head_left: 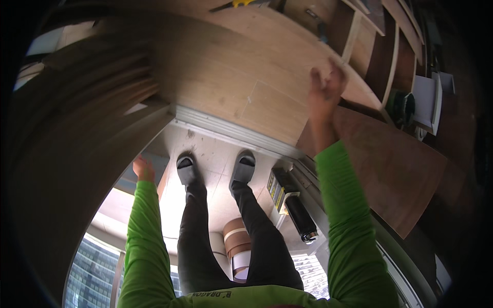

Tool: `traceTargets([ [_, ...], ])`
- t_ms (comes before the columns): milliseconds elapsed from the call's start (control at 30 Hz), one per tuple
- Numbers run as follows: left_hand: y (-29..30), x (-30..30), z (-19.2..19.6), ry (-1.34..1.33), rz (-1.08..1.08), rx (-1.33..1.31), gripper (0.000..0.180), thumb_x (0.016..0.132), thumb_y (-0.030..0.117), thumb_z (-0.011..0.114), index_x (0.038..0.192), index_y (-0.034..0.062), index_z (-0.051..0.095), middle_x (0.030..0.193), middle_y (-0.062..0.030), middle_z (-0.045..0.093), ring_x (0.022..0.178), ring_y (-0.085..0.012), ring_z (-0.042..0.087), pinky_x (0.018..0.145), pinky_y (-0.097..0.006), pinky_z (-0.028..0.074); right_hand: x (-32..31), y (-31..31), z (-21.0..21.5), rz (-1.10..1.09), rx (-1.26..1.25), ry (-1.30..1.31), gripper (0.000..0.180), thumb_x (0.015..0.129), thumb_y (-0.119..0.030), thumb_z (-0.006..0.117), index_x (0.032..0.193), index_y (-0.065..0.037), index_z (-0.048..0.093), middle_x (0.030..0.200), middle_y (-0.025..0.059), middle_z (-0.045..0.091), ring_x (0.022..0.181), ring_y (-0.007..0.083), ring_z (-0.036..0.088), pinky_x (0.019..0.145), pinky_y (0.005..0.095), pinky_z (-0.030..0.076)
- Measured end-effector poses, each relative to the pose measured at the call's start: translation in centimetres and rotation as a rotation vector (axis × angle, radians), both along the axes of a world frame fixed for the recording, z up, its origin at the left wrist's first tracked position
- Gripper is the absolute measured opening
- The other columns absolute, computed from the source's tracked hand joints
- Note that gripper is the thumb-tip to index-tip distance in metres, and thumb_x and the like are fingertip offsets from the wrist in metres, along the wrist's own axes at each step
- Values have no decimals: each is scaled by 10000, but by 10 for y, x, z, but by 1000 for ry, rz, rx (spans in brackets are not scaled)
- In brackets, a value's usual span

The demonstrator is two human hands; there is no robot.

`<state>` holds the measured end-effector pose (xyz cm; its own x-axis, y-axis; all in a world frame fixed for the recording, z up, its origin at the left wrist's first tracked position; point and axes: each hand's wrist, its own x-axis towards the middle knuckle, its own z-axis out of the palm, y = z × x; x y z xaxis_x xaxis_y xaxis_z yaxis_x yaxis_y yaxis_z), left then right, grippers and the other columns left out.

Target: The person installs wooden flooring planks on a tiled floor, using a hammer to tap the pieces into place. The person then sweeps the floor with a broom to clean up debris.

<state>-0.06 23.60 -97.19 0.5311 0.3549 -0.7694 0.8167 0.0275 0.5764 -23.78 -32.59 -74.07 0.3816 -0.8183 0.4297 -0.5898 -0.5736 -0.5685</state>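
My right hand [327, 90] reaches forward over the wooden floor, beside the near edge of a wooden shelf unit [354, 36] with open compartments. Its fingers are slightly bent and apart, a little blurred, with nothing seen in them. Low on the left, my left hand [144, 168] is next to a grey flat surface [156, 160] and a tall brown panel or curtain [87, 128]. Its fingers are mostly hidden, so whether it grips anything is unclear. A brown board [385, 164] lies to the right of my right forearm.
A yellow-and-black tool [237, 3] lies at the far edge; a dark hand tool [317, 24] is in the shelf unit. A green roll [401, 107] stands right. Near my feet are a black bottle [300, 218], a box [278, 189], brown-and-white rolls [237, 241] and a metal door track [231, 131].
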Motion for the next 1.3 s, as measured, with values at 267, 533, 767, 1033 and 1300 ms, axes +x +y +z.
traceTargets([
  [267,-251,-270,271,571,-413,-760,639,1011,533,421,1473,97,355,1481,-87,413,1275,-306,480,1050,-469,398,-122,284,71,422,968,-224,570,1047,-335,389,1516,-30,276,1566,236,260,1456,409,243,1166,476,243],
  [533,-313,-209,404,89,-1292,-779,288,1010,132,492,1241,-6,597,1135,-130,677,968,-240,699,930,-368,539,-174,103,67,-31,1330,288,347,979,-359,552,957,-27,652,626,93,623,577,234,648,657,394,576],
  [767,-365,-120,410,-414,-1557,-488,230,900,9,633,1124,39,592,956,-43,671,917,-149,661,847,-295,527,-105,3,122,-36,1187,52,388,894,-192,712,1225,-45,573,712,69,601,532,138,585,478,271,474],
  [1033,-640,-5,403,-435,-1684,-461,266,986,128,557,1225,18,591,775,-20,607,698,-86,584,653,-249,489,13,-306,63,-347,693,389,562,861,-536,644,1040,-4,651,1022,271,631,991,391,635,855,482,511],
  [1300,-985,79,414,-947,-1524,-447,461,878,268,748,1239,27,592,913,-23,605,813,-116,569,767,-264,486,82,-331,-13,-730,686,435,752,911,-638,488,1242,37,460,1316,222,500,1272,409,435,1049,505,395],
])
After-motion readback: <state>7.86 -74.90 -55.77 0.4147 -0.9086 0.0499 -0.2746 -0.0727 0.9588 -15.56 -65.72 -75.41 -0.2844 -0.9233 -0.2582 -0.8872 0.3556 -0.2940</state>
